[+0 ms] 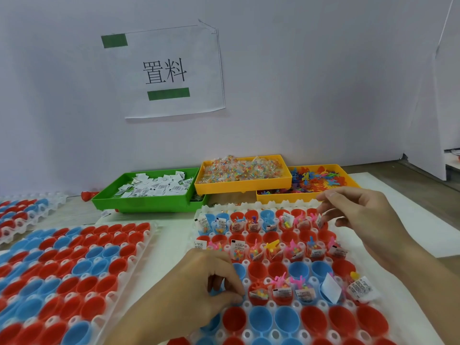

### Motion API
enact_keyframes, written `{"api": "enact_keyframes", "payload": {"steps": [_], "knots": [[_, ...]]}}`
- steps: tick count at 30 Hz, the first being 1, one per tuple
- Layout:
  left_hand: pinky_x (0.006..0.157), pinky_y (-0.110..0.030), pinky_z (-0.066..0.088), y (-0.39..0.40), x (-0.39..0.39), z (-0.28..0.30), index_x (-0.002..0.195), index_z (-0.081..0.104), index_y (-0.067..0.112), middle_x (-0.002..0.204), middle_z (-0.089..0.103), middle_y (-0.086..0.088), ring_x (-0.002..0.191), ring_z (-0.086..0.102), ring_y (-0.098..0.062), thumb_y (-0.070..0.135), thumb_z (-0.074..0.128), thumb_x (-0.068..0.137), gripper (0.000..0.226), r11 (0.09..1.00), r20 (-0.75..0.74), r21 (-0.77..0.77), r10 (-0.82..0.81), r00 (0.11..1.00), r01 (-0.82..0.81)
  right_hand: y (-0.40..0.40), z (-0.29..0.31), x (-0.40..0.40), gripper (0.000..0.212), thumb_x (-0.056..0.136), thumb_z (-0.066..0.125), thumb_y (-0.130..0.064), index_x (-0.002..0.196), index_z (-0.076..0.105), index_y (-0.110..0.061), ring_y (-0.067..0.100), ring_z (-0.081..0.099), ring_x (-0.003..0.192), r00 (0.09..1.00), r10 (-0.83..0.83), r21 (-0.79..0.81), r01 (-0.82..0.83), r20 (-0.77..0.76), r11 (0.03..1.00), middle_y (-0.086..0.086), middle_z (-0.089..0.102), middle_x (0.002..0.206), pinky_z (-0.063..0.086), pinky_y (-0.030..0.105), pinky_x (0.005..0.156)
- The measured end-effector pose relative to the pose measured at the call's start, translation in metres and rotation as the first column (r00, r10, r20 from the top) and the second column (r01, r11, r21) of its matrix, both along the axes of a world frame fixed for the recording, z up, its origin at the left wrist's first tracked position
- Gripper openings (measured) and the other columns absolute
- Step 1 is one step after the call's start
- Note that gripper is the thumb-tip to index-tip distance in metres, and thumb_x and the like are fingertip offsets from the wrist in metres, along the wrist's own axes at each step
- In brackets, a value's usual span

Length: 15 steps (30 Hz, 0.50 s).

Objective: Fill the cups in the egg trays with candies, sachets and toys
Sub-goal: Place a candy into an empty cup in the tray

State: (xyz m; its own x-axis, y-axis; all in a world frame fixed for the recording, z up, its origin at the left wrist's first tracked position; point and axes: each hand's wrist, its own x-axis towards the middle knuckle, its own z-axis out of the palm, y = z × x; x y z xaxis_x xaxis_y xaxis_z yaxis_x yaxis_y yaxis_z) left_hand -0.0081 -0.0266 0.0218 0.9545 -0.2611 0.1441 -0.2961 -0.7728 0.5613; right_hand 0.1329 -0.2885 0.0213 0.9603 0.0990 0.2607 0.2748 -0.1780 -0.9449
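Nearest, a translucent white plastic egg tray on the right of the worktop is seen loaded with red and blue plastic cups; its near rows hold bare cups. The left hand is held over the near-left part of this tray, its fingers curled down towards a blue cup; whether anything is pinched cannot be told. Just right of that hand, a row of cups is filled with small white printed sachets, wrapped coloured candies and pink plastic toys. Two farther rows are likewise filled.

To the left, a second white egg tray of bare red and blue cups is laid beside the first, apart from it. The right hand is raised over the far-right corner of the right tray, its fingers loosely bent and spread; what, if anything, is held between the fingertips cannot be told.

Farther left, part of a third egg tray with cups is seen at the edge. Beyond the trays, a green rectangular plastic bin of white sachets is set on the left, a yellow plastic bin of wrapped candies in the middle, resting on its neighbours, and a second yellow bin of coloured toys on the right. On the wall behind, a white paper sign is fixed with green tape.
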Motion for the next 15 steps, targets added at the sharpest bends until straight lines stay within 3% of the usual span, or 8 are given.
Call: {"api": "enact_keyframes", "payload": {"steps": [4,10,12,15], "knots": [[0.067,-0.024,0.05,0.003,0.0,-0.001,0.089,0.077,0.038,0.089,0.065,0.016,0.081,0.058,-0.01,0.024,0.077,0.085,0.015,1.0,-0.003,-0.012,0.004,1.0,-0.004,-0.001,0.001,0.0,0.025,0.101,0.053,-0.017,0.09,0.075,-0.016,0.026,0.07,0.077,1.0,-0.002,0.006,0.002,-0.001,1.0,0.002,0.074,0.076,0.048,0.032,0.066],[0.062,-0.013,0.043,0.005,0.0,-0.001,0.086,0.076,0.031,0.079,0.063,0.017,0.071,0.056,-0.006,0.022,0.08,0.081,0.011,0.998,0.022,-0.068,0.016,1.0,-0.015,-0.002,0.0,0.001,0.025,0.101,0.053,-0.018,0.089,0.075,-0.018,0.023,0.07,0.076,1.0,-0.003,0.008,0.003,-0.004,1.0,0.0,0.074,0.076,0.049,0.031,0.066],[0.06,-0.017,0.043,0.007,-0.002,0.002,0.086,0.075,0.031,0.075,0.062,0.016,0.067,0.053,-0.005,0.027,0.083,0.077,0.012,0.994,-0.002,-0.109,0.015,1.0,-0.015,-0.002,0.0,0.001,0.025,0.101,0.053,-0.018,0.089,0.075,-0.018,0.023,0.07,0.076,1.0,-0.001,0.01,0.001,-0.006,1.0,0.0,0.074,0.076,0.049,0.032,0.066],[0.064,-0.034,0.048,0.011,-0.006,0.012,0.089,0.075,0.035,0.077,0.063,0.012,0.064,0.05,-0.008,0.046,0.084,0.069,0.025,0.973,-0.049,-0.221,0.055,0.997,-0.064,-0.003,0.0,0.001,0.025,0.1,0.054,-0.016,0.088,0.076,-0.018,0.025,0.07,0.076,1.0,0.002,0.027,-0.002,-0.01,1.0,0.002,0.075,0.077,0.05,0.033,0.067]]}}
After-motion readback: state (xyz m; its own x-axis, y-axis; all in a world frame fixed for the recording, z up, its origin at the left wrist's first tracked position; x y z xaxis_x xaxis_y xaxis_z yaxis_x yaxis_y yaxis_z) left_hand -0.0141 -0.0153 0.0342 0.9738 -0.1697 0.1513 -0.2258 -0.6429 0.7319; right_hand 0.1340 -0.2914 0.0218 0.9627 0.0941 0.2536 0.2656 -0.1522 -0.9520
